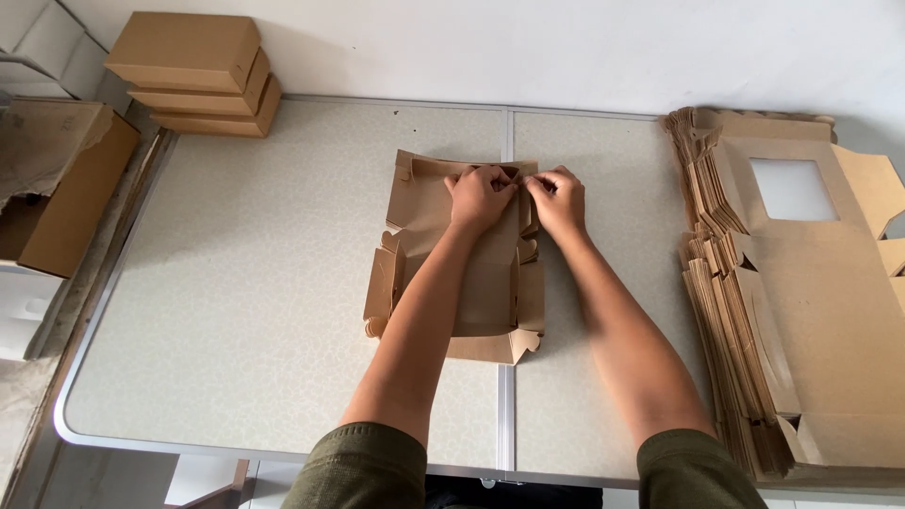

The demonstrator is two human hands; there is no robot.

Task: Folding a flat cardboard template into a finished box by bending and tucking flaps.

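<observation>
Working at the middle of a pale speckled table (255, 283), over the seam between its two panels. Lying there, partly folded, a brown cardboard box blank (490, 292), with its side flaps standing up at the left and the right and a curled tab showing at the near corner.

Pressing on the far edge of the blank with the left hand (479, 196): fingers curled in and pinching narrow on a small flap at the top edge. Doing the same just beside it with the right hand (558, 198), fingertips bent and closed on the same far edge, knuckles up. Nearly touching each other, both hands, thumbs meeting at the centre of that edge. Reaching forward over the blank with both forearms, olive green sleeves showing at the bottom.

Lying at the right end of the table, well apart from the hands, a thick pile of flat blanks (754, 283), the top one having a square window cut out. Standing at the far left corner, three finished brown boxes (193, 71) stacked one on another. Sitting left of the table, a larger open carton (57, 188).
</observation>
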